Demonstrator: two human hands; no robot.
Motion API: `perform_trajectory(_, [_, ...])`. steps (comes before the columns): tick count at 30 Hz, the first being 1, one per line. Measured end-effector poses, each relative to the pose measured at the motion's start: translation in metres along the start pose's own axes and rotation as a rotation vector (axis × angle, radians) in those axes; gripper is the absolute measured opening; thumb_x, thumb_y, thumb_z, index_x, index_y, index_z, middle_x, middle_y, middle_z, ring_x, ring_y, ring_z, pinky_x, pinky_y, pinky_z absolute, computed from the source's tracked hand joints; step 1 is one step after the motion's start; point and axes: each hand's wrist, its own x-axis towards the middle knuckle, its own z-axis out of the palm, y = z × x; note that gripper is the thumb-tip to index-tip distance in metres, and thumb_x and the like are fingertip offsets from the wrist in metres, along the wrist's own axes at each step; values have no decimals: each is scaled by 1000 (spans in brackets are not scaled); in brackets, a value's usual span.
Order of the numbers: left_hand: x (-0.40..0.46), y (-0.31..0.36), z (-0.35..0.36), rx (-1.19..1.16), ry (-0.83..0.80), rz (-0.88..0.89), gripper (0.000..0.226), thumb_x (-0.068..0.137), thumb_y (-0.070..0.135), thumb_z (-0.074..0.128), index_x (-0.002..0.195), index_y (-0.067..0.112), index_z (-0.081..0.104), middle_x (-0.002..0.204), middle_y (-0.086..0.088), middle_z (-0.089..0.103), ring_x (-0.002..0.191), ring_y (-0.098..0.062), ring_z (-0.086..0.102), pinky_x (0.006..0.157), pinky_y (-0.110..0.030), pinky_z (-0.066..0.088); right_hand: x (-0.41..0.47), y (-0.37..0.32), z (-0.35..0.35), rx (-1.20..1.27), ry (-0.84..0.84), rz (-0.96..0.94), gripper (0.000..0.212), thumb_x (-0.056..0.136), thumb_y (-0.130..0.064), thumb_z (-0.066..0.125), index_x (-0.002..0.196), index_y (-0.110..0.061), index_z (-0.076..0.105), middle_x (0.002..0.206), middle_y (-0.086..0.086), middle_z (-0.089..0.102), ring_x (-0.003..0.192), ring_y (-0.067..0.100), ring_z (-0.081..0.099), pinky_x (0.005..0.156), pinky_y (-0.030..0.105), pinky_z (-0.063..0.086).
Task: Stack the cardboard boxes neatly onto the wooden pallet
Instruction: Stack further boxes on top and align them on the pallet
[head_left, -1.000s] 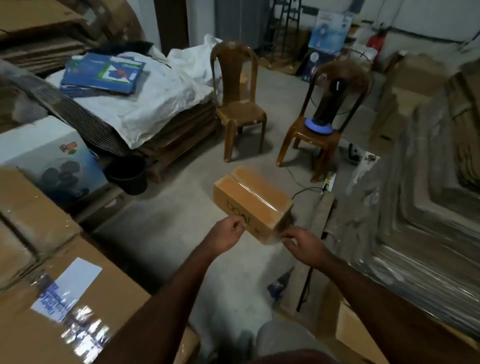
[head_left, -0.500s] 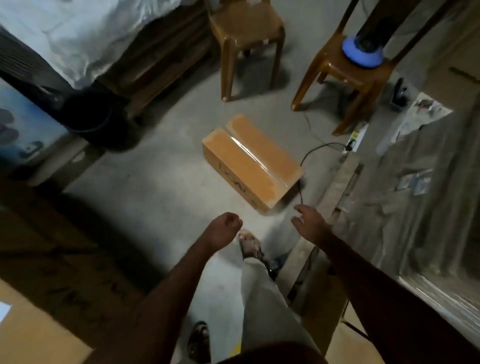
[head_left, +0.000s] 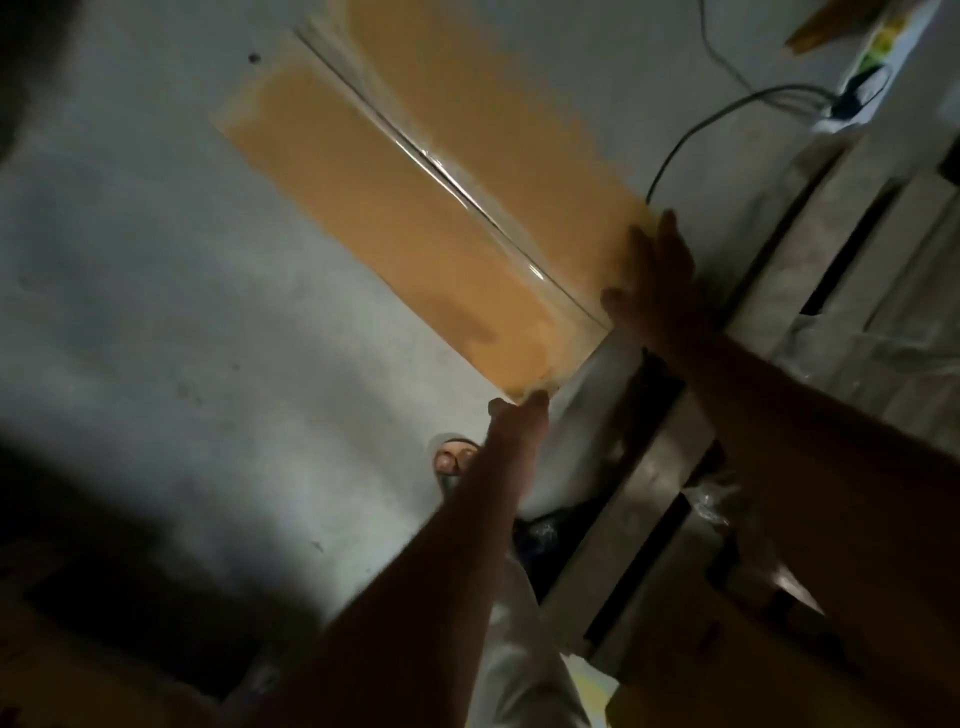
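Observation:
A long brown cardboard box (head_left: 415, 208), taped along its top seam, lies on the grey concrete floor. My right hand (head_left: 657, 280) lies flat against the box's near right end, fingers straight and thumb spread. My left hand (head_left: 519, 415) touches the box's nearest lower corner; blur and the corner hide its fingers. The slats of the wooden pallet (head_left: 660, 467) run along the right, just beside the box's near end, partly under clear plastic.
A dark cable (head_left: 691, 130) curls over the floor past the box's far right side. My sandalled foot (head_left: 452, 462) stands just below the box. More cardboard (head_left: 727, 675) sits at the bottom right, and the left edge is in deep shadow.
The box, held in both hands a second ago, lay on the floor half a second ago. My head has dipped lower, and both hands have reached forward to its near end.

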Motion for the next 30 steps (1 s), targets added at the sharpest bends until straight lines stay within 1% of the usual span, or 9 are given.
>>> perform_trajectory(3, [42,9,13,-98,55,-52,62,92,44,65,139,12,41,134,-11,53,116,-28,54,106,-43,45,63,31,25,-11,-7,58,98,77,-77,44,152,-18,22,157,21,27,139,43,33,112,56,33])
perform_trajectory(6, [57,6,10,-97,48,-37,55,92,38,67,138,14,48,130,-8,55,105,-22,52,99,-37,48,75,21,15,119,-68,201,91,71,-66,50,143,-12,35,138,18,43,124,40,44,101,54,44])
perform_trajectory(10, [30,7,-1,-156,47,-46,60,92,43,66,141,16,46,127,-5,54,110,-25,51,99,-37,44,58,-1,-16,96,-23,217,103,54,-69,20,130,-6,46,131,22,46,121,40,44,99,48,37])
perform_trajectory(14, [-35,31,-19,-281,194,0,54,89,46,65,127,13,44,129,-17,55,108,-32,57,94,-40,48,17,-40,-93,146,85,171,67,80,-52,54,132,-9,47,133,20,46,124,40,43,98,51,39])
perform_trajectory(16, [-86,51,-33,-351,269,54,56,83,47,66,119,13,39,127,-18,52,112,-37,55,96,-47,49,-10,-65,-147,190,208,103,56,82,-41,59,130,-12,52,130,20,49,121,41,44,95,52,40])
perform_trajectory(19, [-175,77,-68,-509,374,156,48,80,41,64,109,15,36,120,-13,53,100,-33,57,83,-41,51,-63,-124,-240,312,283,44,42,87,-34,59,124,-15,60,128,18,53,121,40,46,95,46,41])
perform_trajectory(25, [-258,46,-174,-673,267,133,72,52,51,58,118,21,62,104,-2,75,85,-27,75,75,-47,57,-216,-226,-369,361,341,-76,50,88,-48,51,120,-12,65,126,15,56,116,35,53,94,43,47])
perform_trajectory(28, [-365,2,-209,-706,230,233,31,76,45,52,93,22,63,96,1,79,81,-20,76,68,-33,59,-318,-247,-394,356,455,-75,56,88,-52,49,120,-9,64,125,14,58,113,32,56,87,40,47])
perform_trajectory(30, [-423,-38,-229,-718,222,312,23,89,39,48,92,20,62,88,3,78,77,-17,76,58,-28,58,-393,-256,-395,360,523,-52,52,92,-49,51,122,-8,63,127,14,56,114,29,54,80,35,41])
